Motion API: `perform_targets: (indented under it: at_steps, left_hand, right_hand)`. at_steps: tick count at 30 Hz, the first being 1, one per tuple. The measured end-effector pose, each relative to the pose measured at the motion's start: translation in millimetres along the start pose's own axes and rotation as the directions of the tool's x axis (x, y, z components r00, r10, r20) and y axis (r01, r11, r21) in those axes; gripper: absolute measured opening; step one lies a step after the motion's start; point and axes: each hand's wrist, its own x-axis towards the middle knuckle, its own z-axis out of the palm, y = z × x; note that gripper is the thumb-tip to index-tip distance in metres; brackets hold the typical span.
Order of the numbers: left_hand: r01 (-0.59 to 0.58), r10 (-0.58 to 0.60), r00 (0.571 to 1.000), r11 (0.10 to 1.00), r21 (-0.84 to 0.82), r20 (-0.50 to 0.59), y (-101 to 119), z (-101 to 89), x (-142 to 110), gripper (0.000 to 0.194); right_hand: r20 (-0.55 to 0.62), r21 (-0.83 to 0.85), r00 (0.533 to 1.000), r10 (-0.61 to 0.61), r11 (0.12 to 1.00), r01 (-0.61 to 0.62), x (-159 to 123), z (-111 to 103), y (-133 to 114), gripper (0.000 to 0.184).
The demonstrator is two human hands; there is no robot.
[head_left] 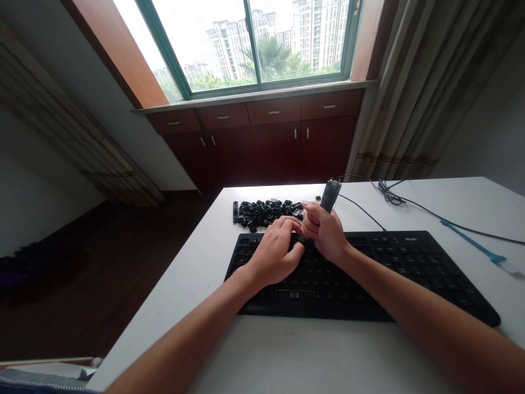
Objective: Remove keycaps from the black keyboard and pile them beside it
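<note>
A black keyboard [410,268] lies on the white table [287,355] in front of me. My left hand [275,256] rests on its upper left part, fingers curled down onto the keys. My right hand [326,232] is closed around a dark stick-shaped tool [330,196] held upright over the keyboard's top edge, right beside my left fingertips. A heap of loose black keycaps [266,212] lies just behind the keyboard, near both hands.
A black cable [389,194] runs across the table's far right. A blue thin tool [471,243] lies right of the keyboard. The table's left edge drops to a dark wooden floor; cabinets and a window stand behind.
</note>
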Motion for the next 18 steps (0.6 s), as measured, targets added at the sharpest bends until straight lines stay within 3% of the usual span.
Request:
perform_targets:
  at_steps: [3,5,13,18]
  left_hand:
    - [0.008,-0.007,1.000,0.999,-0.039,0.028,7,3.1,-1,0.057]
    - [-0.021,0.026,0.998,0.994,-0.104,0.054,15,8.0,1,0.067]
    - [0.005,0.001,1.000,0.976,-0.219,0.026,28,21.6,6,0.043]
    - [-0.068,0.072,0.997,0.991,-0.116,0.031,18,10.5,0,0.060]
  right_hand:
    - [0.092,0.005,0.996,-0.021,1.000,0.020,0,-1,3,0.049]
    - [0.112,-0.006,0.992,-0.053,0.999,0.054,-2,-2,2,0.047]
    - [0.034,0.016,0.993,-0.112,0.994,0.112,-8,1,-2,0.048]
    - [0.011,0.100,0.996,-0.093,0.991,0.092,-4,-1,-4,0.046]
